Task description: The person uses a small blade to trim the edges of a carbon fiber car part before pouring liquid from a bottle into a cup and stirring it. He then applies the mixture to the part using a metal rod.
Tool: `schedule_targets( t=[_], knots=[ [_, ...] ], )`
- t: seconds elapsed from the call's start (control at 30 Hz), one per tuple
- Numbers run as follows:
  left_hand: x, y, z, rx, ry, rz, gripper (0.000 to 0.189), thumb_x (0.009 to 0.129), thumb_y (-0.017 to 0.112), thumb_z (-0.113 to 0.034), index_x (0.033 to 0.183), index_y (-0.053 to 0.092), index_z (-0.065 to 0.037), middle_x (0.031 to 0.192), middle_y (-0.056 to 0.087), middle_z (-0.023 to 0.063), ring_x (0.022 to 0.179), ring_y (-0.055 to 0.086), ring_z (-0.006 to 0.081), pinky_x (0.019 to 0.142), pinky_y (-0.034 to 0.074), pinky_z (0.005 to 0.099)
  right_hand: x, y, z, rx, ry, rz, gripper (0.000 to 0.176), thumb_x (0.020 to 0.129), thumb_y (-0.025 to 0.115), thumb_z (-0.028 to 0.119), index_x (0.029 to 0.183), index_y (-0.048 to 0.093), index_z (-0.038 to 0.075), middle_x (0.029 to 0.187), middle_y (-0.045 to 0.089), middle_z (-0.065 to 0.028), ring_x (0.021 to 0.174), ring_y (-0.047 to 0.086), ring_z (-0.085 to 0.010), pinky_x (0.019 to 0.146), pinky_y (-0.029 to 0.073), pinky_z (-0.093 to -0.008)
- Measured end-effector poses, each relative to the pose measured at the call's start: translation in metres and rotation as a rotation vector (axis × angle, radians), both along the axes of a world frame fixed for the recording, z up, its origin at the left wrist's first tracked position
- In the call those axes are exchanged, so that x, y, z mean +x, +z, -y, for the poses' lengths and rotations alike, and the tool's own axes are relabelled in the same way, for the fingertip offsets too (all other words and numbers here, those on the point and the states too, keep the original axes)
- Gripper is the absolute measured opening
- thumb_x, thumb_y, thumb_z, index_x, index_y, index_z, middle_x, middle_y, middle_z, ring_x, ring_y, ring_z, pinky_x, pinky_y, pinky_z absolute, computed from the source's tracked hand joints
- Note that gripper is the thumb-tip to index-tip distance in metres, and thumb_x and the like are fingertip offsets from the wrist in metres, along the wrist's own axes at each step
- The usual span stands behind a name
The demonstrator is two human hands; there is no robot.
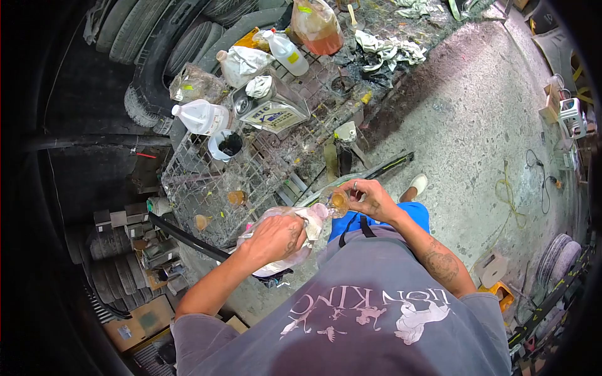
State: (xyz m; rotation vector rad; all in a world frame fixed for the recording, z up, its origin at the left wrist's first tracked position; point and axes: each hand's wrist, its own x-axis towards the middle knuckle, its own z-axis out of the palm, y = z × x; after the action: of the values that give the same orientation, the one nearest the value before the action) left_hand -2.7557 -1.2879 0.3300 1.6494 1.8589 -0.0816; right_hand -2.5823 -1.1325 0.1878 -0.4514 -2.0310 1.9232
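My left hand (279, 238) is closed around a translucent plastic jug (301, 254), with a whitish rag (311, 220) bunched beside the fingers. The jug is tipped over to the right, and its pinkish neck (321, 210) is at the rim of a small clear cup (337, 200). In my right hand (371, 199), the cup is pinched between thumb and fingers. Something amber shows inside the cup. Whether liquid is flowing between the two cannot be made out. Part of the jug is hidden by my left hand.
A stained wire-grid table (188, 188) lies ahead, bearing a metal can (271, 109), a white jug (202, 117), a bucket (224, 145), a jug of reddish liquid (323, 41) and crumpled rags (392, 50). A long black strip (188, 237) crosses near me. Tires (141, 31) stand behind.
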Motion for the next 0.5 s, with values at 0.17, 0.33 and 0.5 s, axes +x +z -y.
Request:
schedule_targets(
  t=[0.17,0.33,0.5],
  knots=[
    [-0.012,0.001,0.008,0.056,0.011,0.026,0.016,0.075,0.054,-0.010,0.064,0.050,0.001,0.058,0.052,0.0214,0.057,0.055,0.0401,0.053,0.043,0.0471,-0.003,0.015,-0.010,0.021,0.022,-0.024,0.033,0.071,0.069,0.006,0.104,0.065,0.005,0.072,0.055,-0.0023,0.061,0.049,-0.0098,0.058,0.043,-0.0249],
    [-0.029,-0.010,0.023,0.193,0.084,0.046,0.011,0.073,0.056,-0.007,0.069,0.053,0.002,0.061,0.051,0.0236,0.058,0.056,0.0387,0.052,0.044,0.0438,-0.002,0.042,-0.021,-0.197,-0.042,-0.096,0.034,0.074,0.068,0.006,0.108,0.062,0.002,0.101,0.065,-0.0053,0.081,0.058,-0.0102,0.073,0.047,-0.0248],
    [-0.084,-0.042,0.049,0.337,0.694,0.409,0.020,0.078,0.054,-0.009,0.092,0.062,0.003,0.073,0.065,0.0154,0.067,0.065,0.0223,0.060,0.051,0.0360,0.018,0.081,-0.039,-0.272,-0.139,-0.132,0.037,0.075,0.070,0.007,0.110,0.061,0.000,0.111,0.061,-0.0115,0.103,0.057,-0.0186,0.092,0.043,-0.0306]
  ],
)
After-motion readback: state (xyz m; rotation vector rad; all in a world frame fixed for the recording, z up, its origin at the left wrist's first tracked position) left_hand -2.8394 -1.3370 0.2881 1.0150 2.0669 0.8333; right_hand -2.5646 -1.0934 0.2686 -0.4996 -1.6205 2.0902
